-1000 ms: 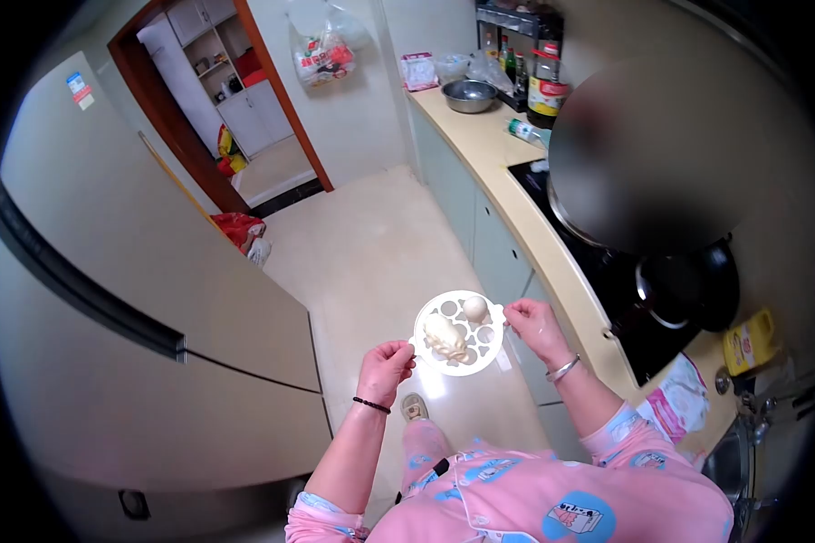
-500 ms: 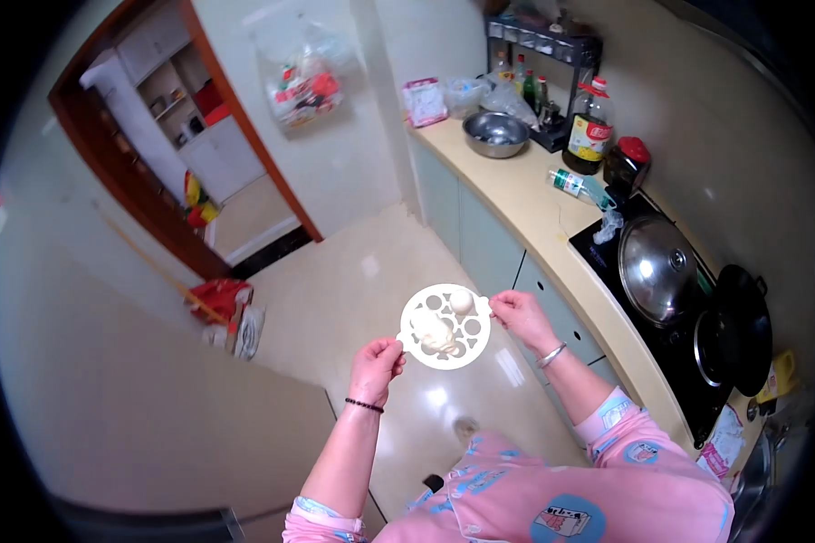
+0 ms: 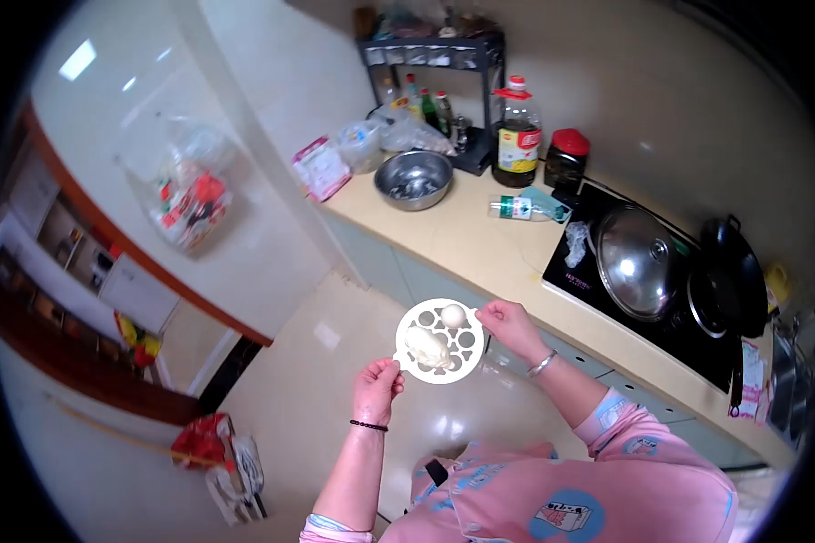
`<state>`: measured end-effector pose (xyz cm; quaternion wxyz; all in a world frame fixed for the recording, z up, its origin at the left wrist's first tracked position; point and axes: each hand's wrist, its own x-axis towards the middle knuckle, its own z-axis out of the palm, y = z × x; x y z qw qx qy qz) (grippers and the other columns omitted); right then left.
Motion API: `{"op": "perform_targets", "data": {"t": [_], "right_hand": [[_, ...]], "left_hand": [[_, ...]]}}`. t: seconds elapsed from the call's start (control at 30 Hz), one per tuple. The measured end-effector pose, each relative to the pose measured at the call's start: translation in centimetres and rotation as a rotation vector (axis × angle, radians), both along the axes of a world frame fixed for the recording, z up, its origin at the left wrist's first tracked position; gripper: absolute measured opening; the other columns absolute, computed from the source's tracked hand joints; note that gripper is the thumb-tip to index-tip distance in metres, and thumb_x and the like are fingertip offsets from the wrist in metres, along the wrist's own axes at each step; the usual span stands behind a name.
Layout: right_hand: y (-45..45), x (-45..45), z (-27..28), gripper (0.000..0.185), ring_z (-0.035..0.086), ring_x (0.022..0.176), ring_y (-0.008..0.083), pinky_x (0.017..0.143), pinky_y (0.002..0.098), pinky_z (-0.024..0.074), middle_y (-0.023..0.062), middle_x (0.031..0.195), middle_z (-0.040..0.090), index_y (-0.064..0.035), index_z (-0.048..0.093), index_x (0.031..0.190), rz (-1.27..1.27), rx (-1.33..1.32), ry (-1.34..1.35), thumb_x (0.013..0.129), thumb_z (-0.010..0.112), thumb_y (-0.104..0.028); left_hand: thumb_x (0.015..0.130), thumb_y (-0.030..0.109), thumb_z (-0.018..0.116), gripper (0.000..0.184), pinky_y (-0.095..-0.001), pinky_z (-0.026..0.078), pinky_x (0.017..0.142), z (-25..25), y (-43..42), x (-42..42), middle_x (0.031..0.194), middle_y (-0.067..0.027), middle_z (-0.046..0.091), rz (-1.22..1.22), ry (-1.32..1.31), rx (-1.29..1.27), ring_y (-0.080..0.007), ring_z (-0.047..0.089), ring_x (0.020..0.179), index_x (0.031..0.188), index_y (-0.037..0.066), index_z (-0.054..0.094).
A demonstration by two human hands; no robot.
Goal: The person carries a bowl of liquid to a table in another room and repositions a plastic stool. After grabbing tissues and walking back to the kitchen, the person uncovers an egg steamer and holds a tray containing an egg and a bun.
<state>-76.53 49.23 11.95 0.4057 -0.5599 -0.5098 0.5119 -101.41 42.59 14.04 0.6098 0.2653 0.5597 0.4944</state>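
Between my hands is a white round steamer rack (image 3: 469, 362) with holes and two small side tabs. My left hand (image 3: 377, 391) pinches its left tab, and my right hand (image 3: 512, 328) grips the tab on the right. A smooth, pale round ball (image 3: 454, 315) rests near the far edge of the rack. Left of the middle lies an uneven white lump (image 3: 427, 347), perhaps dough; I cannot tell its exact kind. The rack is held over the floor, in front of the counter.
Along the counter (image 3: 407, 226) stand a steel bowl (image 3: 414, 181), an oil bottle (image 3: 518, 136), a red-lidded jar (image 3: 567, 158) and a plastic bottle lying down (image 3: 516, 207). A lidded pan (image 3: 637, 262) sits on the black stove (image 3: 575, 276). Bags (image 3: 231, 471) lie on the floor at left.
My view has turned right towards the counter, so the bowl and stove show more squarely. Both hands still hold the rack, with the ball and lump on it.
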Motion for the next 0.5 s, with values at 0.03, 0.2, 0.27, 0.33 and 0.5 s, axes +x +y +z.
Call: {"op": "perform_targets", "data": {"t": [0.03, 0.2, 0.27, 0.33, 0.5], "right_hand": [[0.4, 0.4, -0.3, 0.022, 0.055, 0.067, 0.0091, 0.061, 0.0241, 0.0449, 0.0059, 0.074, 0.062, 0.0014, 0.060, 0.083, -0.055, 0.008, -0.017, 0.081, 0.061, -0.021], [1.5, 2.5, 0.0, 0.019, 0.054, 0.064, 0.0083, 0.059, 0.0230, 0.0443, 0.0039, 0.070, 0.061, 0.0010, 0.060, 0.081, -0.287, -0.046, -0.049, 0.081, 0.061, -0.018], [1.8, 3.0, -0.4, 0.018, 0.053, 0.062, 0.0075, 0.058, 0.0226, 0.0434, 0.0026, 0.069, 0.059, 0.0007, 0.059, 0.080, -0.366, -0.044, -0.071, 0.081, 0.061, -0.017], [2.1, 3.0, -0.5, 0.013, 0.042, 0.054, 0.0032, 0.049, 0.0179, 0.0351, -0.0035, 0.064, 0.051, -0.0026, 0.055, 0.079, -0.435, -0.015, -0.036, 0.083, 0.059, -0.015], [4.2, 2.5, 0.0, 0.013, 0.044, 0.053, 0.0035, 0.047, 0.0181, 0.0360, -0.0021, 0.064, 0.052, -0.0033, 0.052, 0.078, -0.570, -0.005, 0.096, 0.083, 0.059, -0.013]], "left_hand": [[0.083, 0.009, 0.057, 0.007, -0.0184, 0.045, 0.049, -0.2, 1.6, 0.2, 0.068, -0.0024, 0.057, -0.036, 0.000, 0.000, -0.0079, 0.052, 0.055, 0.083, 0.002, 0.057], [0.084, 0.010, 0.056, 0.010, -0.0187, 0.046, 0.052, -0.7, 8.2, 2.1, 0.071, -0.0026, 0.058, -0.251, 0.010, -0.068, -0.0084, 0.054, 0.060, 0.088, 0.001, 0.056], [0.084, 0.010, 0.056, 0.010, -0.0189, 0.046, 0.054, -1.1, 10.7, 2.4, 0.071, -0.0021, 0.057, -0.344, -0.023, -0.057, -0.0083, 0.054, 0.060, 0.088, 0.001, 0.056], [0.084, 0.011, 0.056, 0.010, -0.0189, 0.046, 0.054, -0.7, 12.7, 2.8, 0.071, -0.0021, 0.057, -0.417, -0.024, -0.060, -0.0081, 0.054, 0.059, 0.088, 0.002, 0.056], [0.083, 0.013, 0.058, 0.011, -0.0204, 0.045, 0.051, -0.2, 17.5, 3.9, 0.072, -0.0013, 0.057, -0.529, 0.037, -0.027, -0.0076, 0.054, 0.060, 0.088, 0.005, 0.054]]}}
